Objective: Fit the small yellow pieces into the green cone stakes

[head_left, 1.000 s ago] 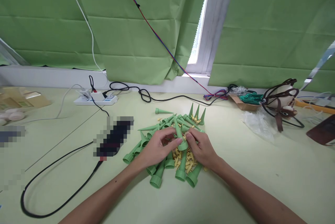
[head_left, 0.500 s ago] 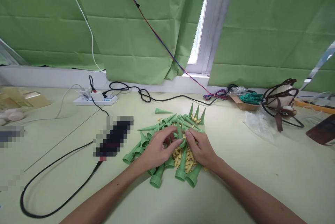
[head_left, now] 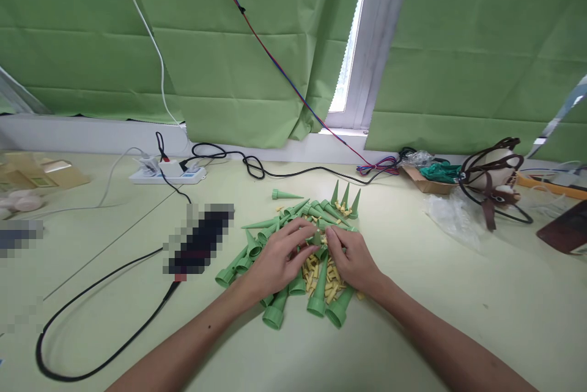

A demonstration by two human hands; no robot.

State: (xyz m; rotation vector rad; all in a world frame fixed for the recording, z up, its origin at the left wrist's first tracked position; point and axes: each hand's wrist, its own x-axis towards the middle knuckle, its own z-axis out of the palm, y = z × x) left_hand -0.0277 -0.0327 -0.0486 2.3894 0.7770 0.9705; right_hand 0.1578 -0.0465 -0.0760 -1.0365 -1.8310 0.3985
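Observation:
Over a heap of green plastic spikes, my left hand (head_left: 287, 257) is closed, with a green cone-shaped spike (head_left: 317, 237) between thumb and fingers. Close beside it my right hand (head_left: 351, 257) is pinched, its fingertips near that spike; what they hold is too small and hidden to make out. Loose green spikes (head_left: 274, 314) with wide ribbed ends lie around and under both hands. Small pale yellow pieces (head_left: 334, 287) are heaped between the hands and the near spikes. Beyond my right hand, 3 spikes (head_left: 347, 196) stand point up with yellow pieces at their bases.
A single spike (head_left: 287, 194) lies behind the heap. To the left are a blurred-out dark device (head_left: 202, 242) with a black cable and a white power strip (head_left: 167, 175). At right stand a cardboard box (head_left: 428, 181), a clear plastic bag (head_left: 454, 211) and a brown-strapped bag (head_left: 493, 175).
The spike in my left hand has tipped from nearly upright, so less of its length shows. Both hands have otherwise hardly moved.

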